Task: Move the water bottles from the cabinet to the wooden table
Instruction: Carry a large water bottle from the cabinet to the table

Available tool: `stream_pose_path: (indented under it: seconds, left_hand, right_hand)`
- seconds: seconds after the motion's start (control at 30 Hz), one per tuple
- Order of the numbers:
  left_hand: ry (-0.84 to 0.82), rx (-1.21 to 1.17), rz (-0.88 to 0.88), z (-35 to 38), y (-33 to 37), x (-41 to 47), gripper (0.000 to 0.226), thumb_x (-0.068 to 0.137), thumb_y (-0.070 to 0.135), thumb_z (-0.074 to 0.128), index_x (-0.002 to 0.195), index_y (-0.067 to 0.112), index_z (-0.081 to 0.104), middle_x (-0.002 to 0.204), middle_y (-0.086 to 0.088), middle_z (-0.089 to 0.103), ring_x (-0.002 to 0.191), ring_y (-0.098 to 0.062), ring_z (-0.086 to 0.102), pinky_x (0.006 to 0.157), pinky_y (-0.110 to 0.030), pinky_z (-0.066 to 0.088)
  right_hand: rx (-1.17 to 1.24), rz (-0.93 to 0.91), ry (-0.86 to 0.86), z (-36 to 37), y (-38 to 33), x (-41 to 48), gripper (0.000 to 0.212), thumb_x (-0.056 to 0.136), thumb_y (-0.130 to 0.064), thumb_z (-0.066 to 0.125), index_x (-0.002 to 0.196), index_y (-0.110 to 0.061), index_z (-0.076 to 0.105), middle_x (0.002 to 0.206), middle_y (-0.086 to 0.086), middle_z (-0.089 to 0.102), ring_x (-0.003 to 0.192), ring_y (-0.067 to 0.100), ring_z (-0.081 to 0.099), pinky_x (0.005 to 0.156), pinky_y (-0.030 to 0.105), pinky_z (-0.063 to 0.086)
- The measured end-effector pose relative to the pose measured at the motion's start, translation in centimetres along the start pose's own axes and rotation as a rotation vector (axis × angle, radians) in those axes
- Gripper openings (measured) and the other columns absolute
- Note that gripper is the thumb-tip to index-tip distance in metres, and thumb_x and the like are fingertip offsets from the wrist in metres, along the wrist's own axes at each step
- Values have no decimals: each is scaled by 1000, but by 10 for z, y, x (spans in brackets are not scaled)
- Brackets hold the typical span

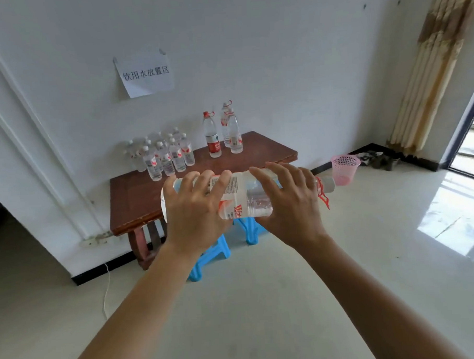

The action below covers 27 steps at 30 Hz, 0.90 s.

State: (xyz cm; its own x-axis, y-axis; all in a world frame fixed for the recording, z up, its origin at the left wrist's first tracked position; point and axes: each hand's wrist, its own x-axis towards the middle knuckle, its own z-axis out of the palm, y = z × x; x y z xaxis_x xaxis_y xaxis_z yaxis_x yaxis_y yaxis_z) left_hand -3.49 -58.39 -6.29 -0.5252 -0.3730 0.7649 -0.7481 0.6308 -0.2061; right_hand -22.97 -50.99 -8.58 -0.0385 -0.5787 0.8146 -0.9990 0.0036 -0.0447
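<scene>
Head camera: at the centre of the frame both hands hold one large water bottle [240,191] lying on its side, its white cap [329,184] pointing to the right of the frame and a red carry strap [323,198] hanging at the neck. The left hand [196,205] curls its fingers over the base half of the bottle. The right hand [288,204] curls over the half nearer the neck, so both hands grip it. The bottle is in the air, and in the picture it overlaps the near edge of the wooden table [259,156].

The table stands against the white wall, above centre. On its left end is a close cluster of small bottles [164,158], all upright. Three tall bottles [223,133] with red caps stand upright near its back edge, just right of the cluster.

A paper sign [144,74] with printed characters hangs on the wall in the upper left. A blue stool [210,252] shows below the hands, partly under the table. A pink mesh basket [345,169] sits on the floor right of the table. A pale curtain [437,62] hangs in the upper right, and a white cable [106,289] trails over the floor at lower left.
</scene>
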Motion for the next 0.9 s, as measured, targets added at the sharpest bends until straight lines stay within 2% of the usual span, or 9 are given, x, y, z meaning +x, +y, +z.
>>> stream_pose_path:
  seconds: [0.17,0.3,0.47,0.57,0.7,0.9]
  left_hand:
    - [33,45,-52,92,-27,99,83,63,46,87,135,23,52,123,-8,64,115,-34,60,100,-60,38]
    - [40,51,-59,150,-42,133,81,62,44,89,133,22,57,122,-7,65,114,-34,60,101,-61,37]
    - [-4,44,-64,255,-68,178,74,66,48,84,131,21,61,120,-6,66,111,-33,61,101,-58,34]
    - [11,19,-72,318,-87,211,82,60,47,89,132,20,61,120,-8,66,111,-34,61,100,-57,34]
    - [8,-36,-73,400,-115,280,82,60,49,89,132,21,60,118,-7,66,108,-34,61,99,-55,34]
    - [-5,-112,-19,509,-127,379,82,64,52,85,134,22,56,123,-8,65,113,-34,60,100,-60,39]
  right_hand:
    - [29,-39,-39,87,75,100,98,63,-57,91,145,-31,42,142,9,54,130,35,49,109,57,37]
    - [41,-48,-72,141,106,134,104,59,-54,94,145,-33,39,144,9,52,132,35,47,109,60,36]
    - [42,-59,-142,238,154,181,99,62,-60,90,144,-31,42,143,10,54,130,36,48,108,59,37]
    - [36,-78,-178,298,182,216,98,65,-66,84,147,-33,41,146,8,50,133,34,46,110,57,33]
    - [8,-63,-169,364,228,281,91,69,-60,86,144,-32,43,144,5,51,132,30,46,111,54,32]
    - [-51,9,-121,435,308,351,96,62,-52,92,143,-30,44,141,8,53,128,35,50,108,59,37]
